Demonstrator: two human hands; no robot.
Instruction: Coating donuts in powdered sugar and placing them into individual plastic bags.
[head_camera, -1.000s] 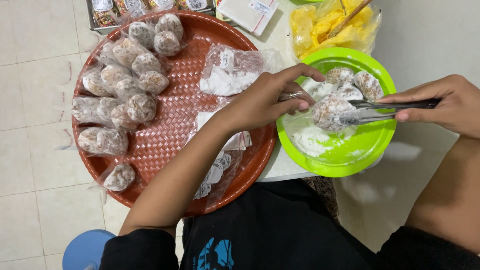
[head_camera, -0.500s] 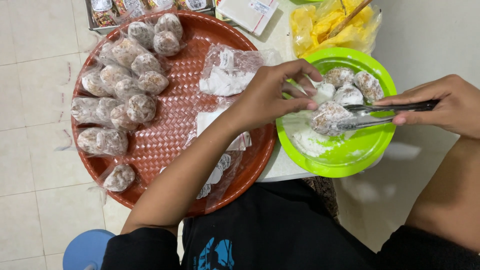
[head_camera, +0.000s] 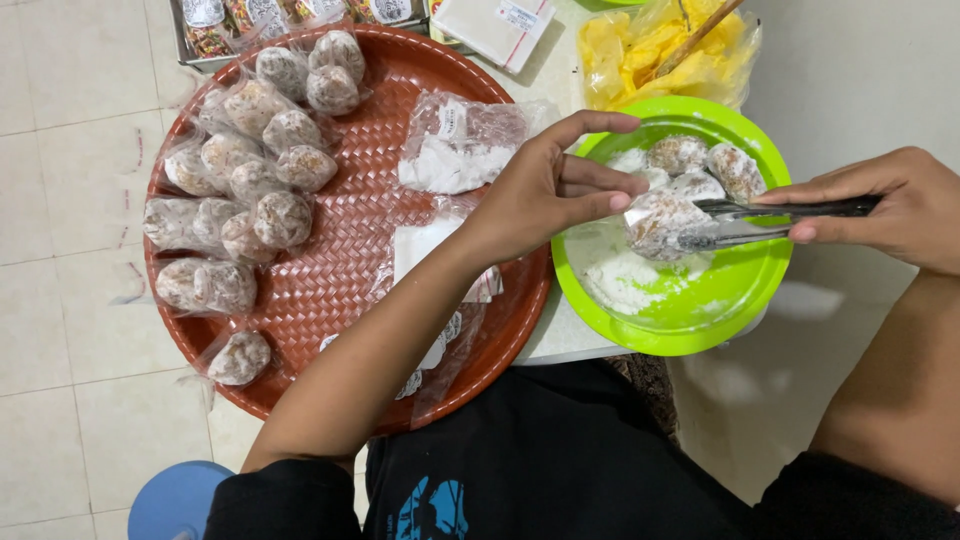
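Observation:
My right hand (head_camera: 895, 205) grips metal tongs (head_camera: 775, 218) that clamp a flour-dusted round sweet (head_camera: 658, 220) over the bright green plate (head_camera: 735, 300). My left hand (head_camera: 550, 190) reaches in from the left, fingers spread, fingertips touching or nearly touching that sweet; it holds nothing. Several more dusted sweets (head_camera: 705, 160) and a heap of white powder (head_camera: 625, 280) lie on the green plate.
A round red woven tray (head_camera: 345, 250) on the left carries several plastic-wrapped sweets (head_camera: 255, 175), a bag of white powder (head_camera: 455, 150) and empty clear wrappers (head_camera: 430, 255). A yellow plastic bag (head_camera: 660, 50) and a white packet (head_camera: 495, 25) lie behind. A blue stool (head_camera: 175, 500) stands below.
My left hand has shifted slightly toward the sweet in the tongs, fingers opening over it. The tongs and sweet have hardly moved.

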